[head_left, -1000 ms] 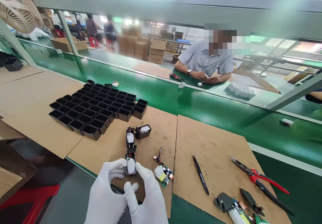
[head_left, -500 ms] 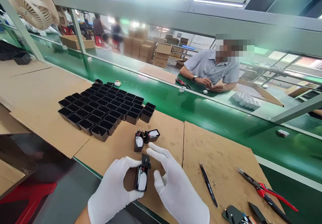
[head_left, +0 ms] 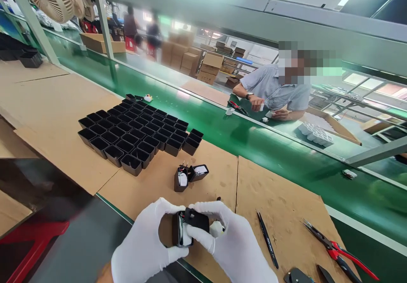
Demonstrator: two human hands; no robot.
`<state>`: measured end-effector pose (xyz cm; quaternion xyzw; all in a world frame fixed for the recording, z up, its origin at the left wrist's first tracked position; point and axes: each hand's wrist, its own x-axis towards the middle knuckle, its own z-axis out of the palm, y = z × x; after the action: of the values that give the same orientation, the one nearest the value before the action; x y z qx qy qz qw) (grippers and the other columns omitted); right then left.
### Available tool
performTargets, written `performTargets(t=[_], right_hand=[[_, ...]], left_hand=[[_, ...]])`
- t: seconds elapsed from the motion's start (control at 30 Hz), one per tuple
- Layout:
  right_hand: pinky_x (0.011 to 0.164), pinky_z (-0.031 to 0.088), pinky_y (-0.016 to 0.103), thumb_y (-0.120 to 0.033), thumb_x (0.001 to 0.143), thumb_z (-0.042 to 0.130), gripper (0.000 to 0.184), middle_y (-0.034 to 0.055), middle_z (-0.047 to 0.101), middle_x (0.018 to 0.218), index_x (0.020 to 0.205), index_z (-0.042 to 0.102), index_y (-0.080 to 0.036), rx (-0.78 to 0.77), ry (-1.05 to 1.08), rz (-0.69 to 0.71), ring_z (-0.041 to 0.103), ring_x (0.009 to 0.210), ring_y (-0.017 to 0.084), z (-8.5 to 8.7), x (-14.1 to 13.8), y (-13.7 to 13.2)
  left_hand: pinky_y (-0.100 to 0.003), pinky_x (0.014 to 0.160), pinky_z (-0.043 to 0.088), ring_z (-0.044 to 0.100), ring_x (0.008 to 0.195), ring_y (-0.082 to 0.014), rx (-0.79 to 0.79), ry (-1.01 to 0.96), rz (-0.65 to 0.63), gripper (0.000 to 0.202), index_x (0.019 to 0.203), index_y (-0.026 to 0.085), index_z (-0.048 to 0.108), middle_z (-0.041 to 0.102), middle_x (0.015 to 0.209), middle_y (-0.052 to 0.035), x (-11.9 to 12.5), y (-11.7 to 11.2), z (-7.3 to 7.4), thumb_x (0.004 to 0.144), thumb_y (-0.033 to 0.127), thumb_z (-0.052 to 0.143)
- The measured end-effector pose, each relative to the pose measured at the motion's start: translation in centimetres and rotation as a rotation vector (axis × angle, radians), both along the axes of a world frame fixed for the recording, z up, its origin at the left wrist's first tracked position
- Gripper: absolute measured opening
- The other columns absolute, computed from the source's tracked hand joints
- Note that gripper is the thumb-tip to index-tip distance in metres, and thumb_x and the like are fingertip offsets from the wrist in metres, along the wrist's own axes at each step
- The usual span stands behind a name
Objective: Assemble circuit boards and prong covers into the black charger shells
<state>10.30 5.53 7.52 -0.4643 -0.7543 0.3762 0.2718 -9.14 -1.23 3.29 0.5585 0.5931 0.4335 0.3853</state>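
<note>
My left hand [head_left: 146,240], in a white glove, grips a small open black plastic case [head_left: 178,232] between thumb and fingers. White padding and thin wires show inside it. My right hand [head_left: 233,240], also gloved, pinches a flat black cover plate [head_left: 197,219] over the case's right side. A white part [head_left: 216,228] shows behind the plate by my right fingers; I cannot tell whether it is attached. Just beyond my hands, a filled black case [head_left: 181,180] stands upright with prongs at its top, and a second filled case [head_left: 199,172] leans beside it.
Rows of black cases [head_left: 127,134] stand on the cardboard [head_left: 216,177] at left. Tweezers [head_left: 267,240] and red-handled pliers [head_left: 337,249] lie to the right. A green belt [head_left: 273,156] runs behind; across it sits a person [head_left: 273,84] handling small white parts.
My right hand, empty and apart before, has closed in and now pinches the black plate at the case. The view has shifted slightly. The person opposite has moved their hands apart.
</note>
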Motion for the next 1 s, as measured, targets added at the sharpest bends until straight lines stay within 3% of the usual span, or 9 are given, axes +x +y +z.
performTargets(t=[0.13,0.3,0.47,0.57,0.67,0.87,1.0], right_hand=[[0.085,0.067,0.023,-0.028,0.087,0.083,0.012,-0.0019,0.084,0.098,0.098,0.078,-0.03,0.422,0.025,-0.185,0.082,0.082,0.018,-2.9,-0.6,-2.1],[0.082,0.066,0.022,-0.027,0.098,0.071,0.012,0.0015,0.083,0.101,0.106,0.08,-0.027,0.73,-0.101,-0.205,0.081,0.085,0.016,-4.6,-1.4,-3.2],[0.072,0.065,0.024,-0.035,0.106,0.062,0.023,0.0023,0.083,0.094,0.1,0.082,-0.025,0.84,-0.216,-0.246,0.08,0.077,0.016,-5.2,-1.9,-3.3],[0.078,0.066,0.026,-0.032,0.106,0.061,0.022,0.0054,0.082,0.099,0.104,0.081,-0.023,0.828,-0.237,-0.242,0.079,0.083,0.018,-5.8,-2.2,-3.5],[0.073,0.066,0.027,-0.036,0.109,0.056,0.029,0.008,0.082,0.098,0.112,0.08,-0.019,0.813,-0.3,-0.27,0.079,0.082,0.019,-6.3,-2.1,-3.6],[0.074,0.066,0.038,-0.03,0.105,0.057,0.032,0.0091,0.08,0.121,0.131,0.074,-0.025,0.991,-0.545,-0.014,0.078,0.087,0.025,-5.6,0.3,-3.3],[0.076,0.064,0.041,-0.03,0.107,0.053,0.033,0.0066,0.081,0.12,0.134,0.072,-0.03,0.966,-0.554,-0.046,0.077,0.091,0.027,-6.3,0.4,-3.4]], left_hand=[[-0.032,0.08,0.063,0.076,0.089,-0.0202,0.331,0.14,0.288,0.041,0.111,0.027,0.065,0.074,0.098,-0.0003,3.1,0.3,-1.9,0.074,0.018,0.078],[-0.03,0.07,0.062,0.075,0.077,-0.0191,0.452,0.358,0.437,0.018,0.108,0.024,0.064,0.073,0.089,-0.0028,5.3,0.9,-3.3,0.091,0.022,0.066],[-0.033,0.063,0.057,0.069,0.068,-0.0211,0.477,0.564,0.465,0.01,0.106,0.021,0.062,0.07,0.083,-0.0053,5.5,1.0,-3.9,0.1,0.028,0.059],[-0.033,0.06,0.053,0.067,0.065,-0.0212,0.482,0.607,0.474,0.012,0.105,0.021,0.06,0.068,0.08,-0.0052,5.5,1.1,-3.8,0.103,0.03,0.054],[-0.032,0.058,0.05,0.066,0.064,-0.0209,0.482,0.632,0.479,0.012,0.105,0.021,0.06,0.068,0.079,-0.0048,5.5,1.1,-3.5,0.104,0.03,0.051],[-0.031,0.064,0.055,0.07,0.07,-0.02,0.467,0.497,0.461,0.013,0.11,0.021,0.063,0.069,0.082,-0.0046,5.4,0.6,-2.5,0.098,0.027,0.059],[-0.03,0.064,0.053,0.069,0.07,-0.0199,0.471,0.543,0.457,0.008,0.104,0.021,0.063,0.069,0.081,-0.0041,5.3,0.6,-2.5,0.099,0.028,0.061]])
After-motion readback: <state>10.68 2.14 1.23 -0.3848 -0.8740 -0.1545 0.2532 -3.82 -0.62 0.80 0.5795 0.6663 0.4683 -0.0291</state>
